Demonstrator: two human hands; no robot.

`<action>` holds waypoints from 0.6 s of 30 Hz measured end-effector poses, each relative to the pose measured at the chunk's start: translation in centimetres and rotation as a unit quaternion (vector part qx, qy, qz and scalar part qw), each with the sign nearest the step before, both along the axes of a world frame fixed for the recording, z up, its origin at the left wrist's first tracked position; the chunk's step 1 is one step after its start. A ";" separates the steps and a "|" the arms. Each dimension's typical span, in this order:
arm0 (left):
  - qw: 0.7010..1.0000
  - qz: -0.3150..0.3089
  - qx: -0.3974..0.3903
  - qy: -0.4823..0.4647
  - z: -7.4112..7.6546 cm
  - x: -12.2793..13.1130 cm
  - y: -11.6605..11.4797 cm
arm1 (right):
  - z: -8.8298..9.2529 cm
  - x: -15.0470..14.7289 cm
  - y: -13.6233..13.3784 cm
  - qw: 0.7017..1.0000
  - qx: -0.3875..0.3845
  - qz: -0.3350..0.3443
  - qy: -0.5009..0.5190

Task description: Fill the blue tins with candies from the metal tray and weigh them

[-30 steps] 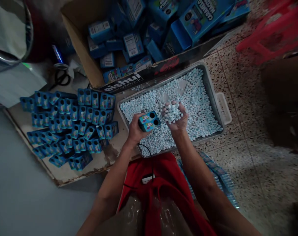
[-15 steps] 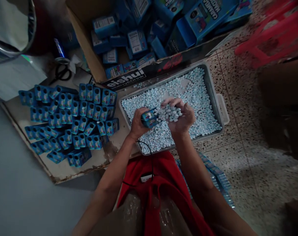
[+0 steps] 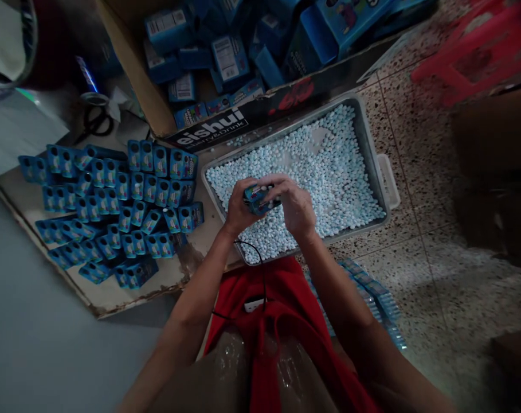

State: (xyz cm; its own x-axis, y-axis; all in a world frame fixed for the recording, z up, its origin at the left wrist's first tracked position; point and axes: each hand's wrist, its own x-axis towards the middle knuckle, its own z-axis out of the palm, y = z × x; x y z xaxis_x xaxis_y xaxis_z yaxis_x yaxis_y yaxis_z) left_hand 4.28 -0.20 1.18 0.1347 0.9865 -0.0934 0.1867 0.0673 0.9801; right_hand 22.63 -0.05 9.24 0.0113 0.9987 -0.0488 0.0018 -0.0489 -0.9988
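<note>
My left hand (image 3: 238, 209) grips two small blue boxes (image 3: 257, 199) side by side, over a metal tray (image 3: 369, 150) heaped with pale blue and white candies (image 3: 329, 172). My right hand (image 3: 295, 207) is turned palm down and curled over the boxes' open ends, pressing against them. Whatever candies it holds are hidden under the palm. Both hands hover just above the candy heap at the tray's near left part.
Several filled small blue boxes (image 3: 114, 206) lie in rows on a cardboard sheet (image 3: 109, 295) at left. A big carton (image 3: 208, 129) of blue packages stands behind the tray. Scissors (image 3: 94, 123) and a tape roll lie at back left. A red stool (image 3: 470, 51) stands at right on terrazzo floor.
My right hand, cupping a handful of candies palm up, tipped them toward the boxes and has turned over onto their open ends. The left hand kept hold of the boxes.
</note>
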 end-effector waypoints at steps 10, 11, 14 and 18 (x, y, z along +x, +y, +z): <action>0.972 0.125 -0.180 -0.089 -2.8 -1.5 -2.4 | -10.4 4.5 -12.2 0.881 -0.171 -0.241 -0.371; 0.972 0.134 -0.174 -0.081 -3.2 -1.2 -3.1 | -11.4 3.8 -12.2 0.869 -0.177 -0.253 -0.388; 0.973 0.171 -0.146 -0.054 -4.5 0.4 -4.9 | -13.5 1.9 -11.2 0.851 -0.191 -0.272 -0.407; 0.973 0.163 -0.148 -0.064 -6.4 3.5 -6.0 | -14.1 0.6 -9.9 0.884 -0.165 -0.240 -0.365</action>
